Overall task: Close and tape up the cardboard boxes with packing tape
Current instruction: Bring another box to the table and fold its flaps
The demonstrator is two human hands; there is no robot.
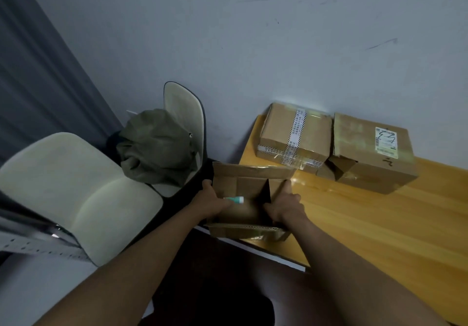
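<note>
The open box (249, 199) sits at the near left corner of the wooden table (379, 224), partly overhanging the edge, and everything else is best placed from it. The left hand (211, 202) grasps the box's left wall, thumb along the outside and fingers curled over into the cavity, while the right hand (286, 205) clamps the right wall the same way, thumb pointing up; I would say the two-sided hold is there to steady or square up the box before its flaps are folded down. Inside, near the left wall, lies a small teal and white object (235, 199), too blurred to name. The far flap (253, 170) stands up and the near flap (247, 230) hangs outward, so closing has not begun. Beyond the box, against the wall, sit a taped box (295, 137) and a labelled box (372, 152), apparently set aside. To the box's left stands a chair (76, 191), and another carries an olive cap (155, 148). I see no tape roll.
</note>
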